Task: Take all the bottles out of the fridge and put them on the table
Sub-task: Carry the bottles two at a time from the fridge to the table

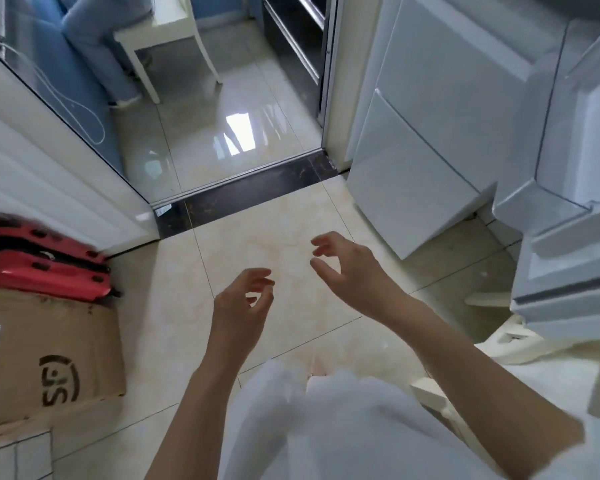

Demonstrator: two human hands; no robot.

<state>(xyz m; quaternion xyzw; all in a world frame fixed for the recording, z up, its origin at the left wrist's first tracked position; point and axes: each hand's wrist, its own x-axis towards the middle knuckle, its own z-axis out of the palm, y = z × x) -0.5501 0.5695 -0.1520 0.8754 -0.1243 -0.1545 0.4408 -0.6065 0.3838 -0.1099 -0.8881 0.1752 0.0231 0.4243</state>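
**Both hands free, fridge to the right, no bottle in view**

The left hand (241, 299) and the right hand (343, 268) hang out in front of the body over the pale floor tiles (278, 237), near each other but not touching. Each has its fingers loosely curled with a gap between thumb and fingertips, and neither holds anything. That relaxed, half-cupped shape reads as hands carried between grasps, ready to close round something cylindrical, though this is a judgement and not a thing shown.

The fridge (430, 143) stands up and to the right of the right hand, its grey-white lower drawer fronts facing the floor, and an open door panel (582, 161) juts out further right. The inside shelves are outside the view, so whether any bottles remain there cannot be told. No bottle shows anywhere, and no desk is visible either.

To the left of the left hand lie a cardboard box (49, 362) and, just beyond it, a red case (45, 265), both against a white cabinet (49, 174). Ahead of both hands a dark threshold strip (250, 195) marks a doorway into another room, where a white chair (174, 32) stands and someone's legs show.

Judging by the open door, the likely next call is a turn right towards the fridge.
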